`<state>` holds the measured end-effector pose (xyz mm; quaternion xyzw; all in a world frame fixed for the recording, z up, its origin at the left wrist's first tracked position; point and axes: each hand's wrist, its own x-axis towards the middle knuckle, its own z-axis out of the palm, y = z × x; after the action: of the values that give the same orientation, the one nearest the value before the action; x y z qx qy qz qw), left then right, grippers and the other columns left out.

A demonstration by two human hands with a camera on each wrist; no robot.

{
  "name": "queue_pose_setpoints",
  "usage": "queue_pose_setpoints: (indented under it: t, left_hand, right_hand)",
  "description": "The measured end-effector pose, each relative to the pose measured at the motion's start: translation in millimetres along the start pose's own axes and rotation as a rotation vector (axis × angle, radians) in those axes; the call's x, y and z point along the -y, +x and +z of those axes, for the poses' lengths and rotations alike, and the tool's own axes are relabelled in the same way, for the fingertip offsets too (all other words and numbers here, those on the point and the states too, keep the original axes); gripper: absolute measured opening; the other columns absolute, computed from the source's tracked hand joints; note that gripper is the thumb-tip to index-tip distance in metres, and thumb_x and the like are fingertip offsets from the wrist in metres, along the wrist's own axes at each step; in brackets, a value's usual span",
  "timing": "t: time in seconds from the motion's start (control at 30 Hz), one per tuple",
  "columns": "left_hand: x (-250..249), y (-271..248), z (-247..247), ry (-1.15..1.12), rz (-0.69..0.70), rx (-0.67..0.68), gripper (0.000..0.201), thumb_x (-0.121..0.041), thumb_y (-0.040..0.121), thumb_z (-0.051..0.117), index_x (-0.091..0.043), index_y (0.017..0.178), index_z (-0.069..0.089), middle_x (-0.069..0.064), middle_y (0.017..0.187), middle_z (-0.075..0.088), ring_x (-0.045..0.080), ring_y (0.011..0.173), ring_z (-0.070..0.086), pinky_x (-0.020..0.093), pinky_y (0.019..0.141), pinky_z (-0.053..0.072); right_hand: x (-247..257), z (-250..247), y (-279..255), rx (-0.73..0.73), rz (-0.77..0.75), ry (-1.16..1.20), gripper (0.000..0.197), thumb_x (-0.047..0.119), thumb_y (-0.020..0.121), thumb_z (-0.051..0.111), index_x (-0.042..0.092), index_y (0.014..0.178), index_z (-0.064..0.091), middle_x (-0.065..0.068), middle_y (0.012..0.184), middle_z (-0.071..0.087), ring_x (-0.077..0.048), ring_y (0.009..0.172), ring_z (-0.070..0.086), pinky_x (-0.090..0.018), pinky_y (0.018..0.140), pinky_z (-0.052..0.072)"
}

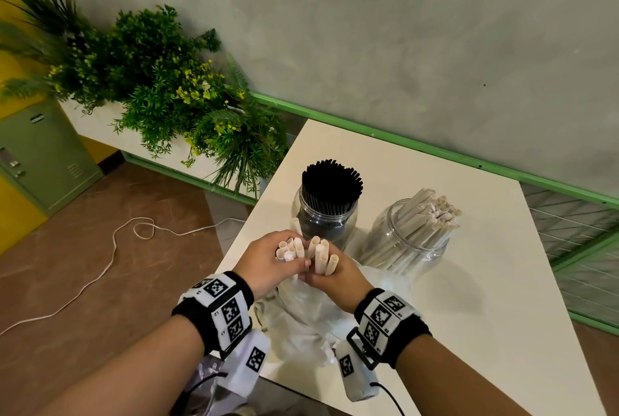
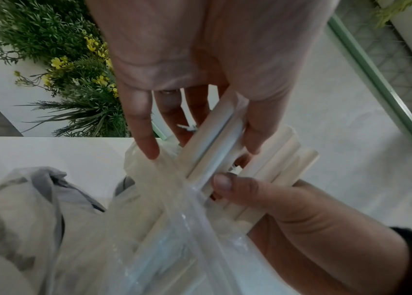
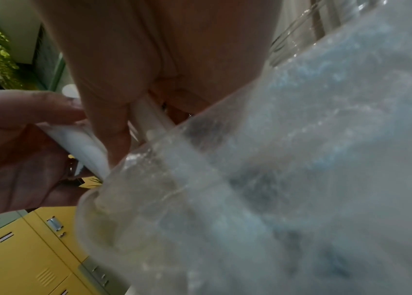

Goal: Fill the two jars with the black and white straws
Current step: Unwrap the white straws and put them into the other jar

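Two glass jars stand on the white table (image 1: 469,281). The left jar (image 1: 326,218) is packed with black straws (image 1: 331,181). White straws (image 1: 432,214) lean out of the right jar (image 1: 413,241). In front of the jars both hands hold a bundle of white straws (image 1: 306,253) upright, its lower part still inside a clear plastic bag (image 1: 301,315). My left hand (image 1: 278,260) grips the left part of the bundle and my right hand (image 1: 330,276) the right part. In the left wrist view the white straws (image 2: 212,135) pass between my left fingers (image 2: 144,127) and my right hand (image 2: 275,199). The bag (image 3: 288,169) blocks much of the right wrist view.
The table's left edge and near edge are close to my wrists. Green plants (image 1: 160,80) in a white planter stand to the left. On the brown floor lies a white cable (image 1: 110,261). A green rail (image 1: 435,151) runs behind the table, and green and yellow lockers (image 1: 40,154) are at far left.
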<state>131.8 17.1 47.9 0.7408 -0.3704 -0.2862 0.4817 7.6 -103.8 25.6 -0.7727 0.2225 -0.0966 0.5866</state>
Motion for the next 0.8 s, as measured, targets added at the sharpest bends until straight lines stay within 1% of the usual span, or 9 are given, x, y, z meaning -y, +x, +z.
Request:
queue_pose_setpoints:
  t: [0.1, 0.17, 0.23, 0.33, 0.4, 0.5, 0.6, 0.67, 0.8]
  left_hand:
    - [-3.5, 0.2, 1.9, 0.032, 0.0, -0.014, 0.018, -0.023, 0.072, 0.079, -0.03, 0.083, 0.067, -0.01, 0.082, 0.068, 0.001, 0.074, 0.061, 0.015, 0.068, 0.045]
    - [-2.9, 0.7, 2.6, 0.098, 0.012, -0.051, 0.019, -0.022, 0.074, 0.077, -0.032, 0.085, 0.066, -0.006, 0.089, 0.063, 0.001, 0.077, 0.059, 0.013, 0.069, 0.041]
    - [-2.5, 0.2, 3.1, 0.157, 0.01, -0.095, 0.02, -0.022, 0.074, 0.077, -0.031, 0.088, 0.066, -0.004, 0.097, 0.053, -0.001, 0.083, 0.055, 0.003, 0.069, 0.036]
    - [-2.4, -0.4, 4.7, 0.16, 0.013, -0.112, 0.023, -0.031, 0.069, 0.076, -0.027, 0.089, 0.067, -0.005, 0.103, 0.046, -0.001, 0.093, 0.052, 0.0, 0.075, 0.033]
    - [-4.0, -0.2, 5.7, 0.16, 0.019, -0.103, 0.022, -0.027, 0.071, 0.077, -0.025, 0.09, 0.067, -0.006, 0.106, 0.046, -0.004, 0.094, 0.051, -0.001, 0.075, 0.032]
    - [-4.6, 2.9, 6.8, 0.194, 0.024, -0.089, 0.019, -0.021, 0.076, 0.076, -0.02, 0.093, 0.067, -0.005, 0.106, 0.048, 0.0, 0.09, 0.054, 0.003, 0.073, 0.035]
    - [-5.7, 4.8, 8.0, 0.218, 0.03, -0.07, 0.031, -0.041, 0.068, 0.069, -0.021, 0.091, 0.066, -0.008, 0.102, 0.051, 0.002, 0.086, 0.055, 0.008, 0.071, 0.037]
    - [-4.4, 6.8, 9.3, 0.195, 0.038, -0.072, 0.042, -0.052, 0.058, 0.058, -0.022, 0.087, 0.065, -0.007, 0.096, 0.054, 0.006, 0.083, 0.057, 0.02, 0.071, 0.04]
    - [-5.8, 8.0, 11.2, 0.144, 0.015, -0.093, 0.047, -0.053, 0.053, 0.055, -0.019, 0.083, 0.064, -0.004, 0.099, 0.061, 0.013, 0.086, 0.06, 0.03, 0.077, 0.044]
  right_hand:
    - [2.3, -2.0, 0.2, 0.003, -0.043, -0.003, 0.037, 0.008, 0.075, 0.075, 0.032, 0.102, 0.066, -0.001, 0.102, 0.066, -0.009, 0.097, 0.063, -0.024, 0.086, 0.049]
    - [1.0, -5.4, -1.3, -0.084, -0.024, -0.01, 0.029, 0.022, 0.073, 0.077, 0.045, 0.087, 0.065, -0.013, 0.104, 0.06, -0.021, 0.097, 0.061, -0.035, 0.088, 0.05]
    - [-0.1, -11.8, -3.3, -0.131, -0.002, 0.027, 0.02, 0.019, 0.079, 0.076, 0.035, 0.083, 0.065, -0.013, 0.098, 0.059, -0.018, 0.088, 0.06, -0.031, 0.08, 0.05]
    - [12.0, -24.7, -9.2, -0.131, -0.026, 0.131, 0.004, 0.01, 0.087, 0.068, 0.009, 0.088, 0.064, -0.007, 0.084, 0.063, -0.009, 0.081, 0.059, -0.023, 0.075, 0.047]
    - [27.0, -36.2, -13.2, -0.163, -0.079, 0.17, 0.002, 0.012, 0.088, 0.064, 0.011, 0.086, 0.065, -0.015, 0.089, 0.067, -0.015, 0.087, 0.064, -0.023, 0.08, 0.05]
    - [51.0, -56.7, -16.9, -0.246, -0.127, 0.26, 0.008, 0.003, 0.092, 0.057, 0.007, 0.09, 0.064, -0.016, 0.095, 0.071, -0.021, 0.091, 0.068, -0.031, 0.084, 0.053]
    - [72.4, -78.7, -21.6, -0.314, -0.173, 0.392, 0.02, 0.0, 0.094, 0.051, 0.014, 0.088, 0.063, -0.019, 0.099, 0.071, -0.036, 0.093, 0.068, -0.049, 0.086, 0.053]
    - [84.8, -94.6, -24.1, -0.362, -0.208, 0.459, 0.021, -0.001, 0.095, 0.047, 0.014, 0.088, 0.06, -0.02, 0.101, 0.07, -0.039, 0.095, 0.068, -0.052, 0.087, 0.052]
    - [102.5, -131.1, -27.4, -0.604, -0.364, 0.549, 0.018, -0.005, 0.091, 0.044, 0.012, 0.09, 0.048, -0.013, 0.096, 0.068, -0.035, 0.098, 0.067, -0.051, 0.086, 0.048]
